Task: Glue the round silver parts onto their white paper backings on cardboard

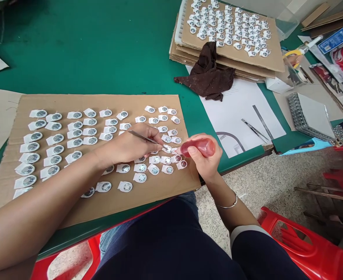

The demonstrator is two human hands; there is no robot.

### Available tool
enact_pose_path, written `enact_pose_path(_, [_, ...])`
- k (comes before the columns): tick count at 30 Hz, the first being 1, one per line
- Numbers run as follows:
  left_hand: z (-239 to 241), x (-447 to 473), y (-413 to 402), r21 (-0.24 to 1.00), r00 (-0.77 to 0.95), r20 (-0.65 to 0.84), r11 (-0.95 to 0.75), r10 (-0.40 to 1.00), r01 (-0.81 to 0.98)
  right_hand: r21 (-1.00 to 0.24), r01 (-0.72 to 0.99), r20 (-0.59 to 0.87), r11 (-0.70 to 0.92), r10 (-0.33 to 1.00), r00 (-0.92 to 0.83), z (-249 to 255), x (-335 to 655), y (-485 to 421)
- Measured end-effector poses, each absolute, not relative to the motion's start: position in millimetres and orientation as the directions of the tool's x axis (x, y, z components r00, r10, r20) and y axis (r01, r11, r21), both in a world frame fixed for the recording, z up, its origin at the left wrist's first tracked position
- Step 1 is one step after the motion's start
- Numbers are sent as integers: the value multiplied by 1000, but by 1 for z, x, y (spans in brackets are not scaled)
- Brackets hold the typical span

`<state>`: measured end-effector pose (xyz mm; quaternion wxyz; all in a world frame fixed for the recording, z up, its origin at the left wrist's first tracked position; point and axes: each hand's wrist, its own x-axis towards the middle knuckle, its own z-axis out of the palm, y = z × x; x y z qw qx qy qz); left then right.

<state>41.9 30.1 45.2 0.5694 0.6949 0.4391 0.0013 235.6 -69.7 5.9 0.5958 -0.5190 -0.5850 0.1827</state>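
My left hand [133, 144] is closed around slim metal tweezers [144, 137], pen-like, their tip at one of the small round metal pieces [167, 148]. Wrapped in my right hand [208, 157] is a soft red squeeze bottle [199, 147], held on its side with its narrow end pointing left at the same spot. Rows of similar ring-shaped pieces with white paper tabs lie on a brown cardboard sheet [151, 198] under both hands. My left forearm covers part of the lower rows.
At the back, a stack of cardboard sheets [224, 62] bears many more pieces. A dark brown cloth [212, 76] hangs over its front edge. On white paper [226, 116] lie another pair of tweezers [254, 129] and a steel ruler [263, 121]. Red plastic stools [308, 249] stand below.
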Motion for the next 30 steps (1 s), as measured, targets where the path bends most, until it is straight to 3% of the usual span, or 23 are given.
enact_pose_path(30, [37,38,31,824,647,-480,52,592,564,-843,346,497,411,842,211,4,235,-71])
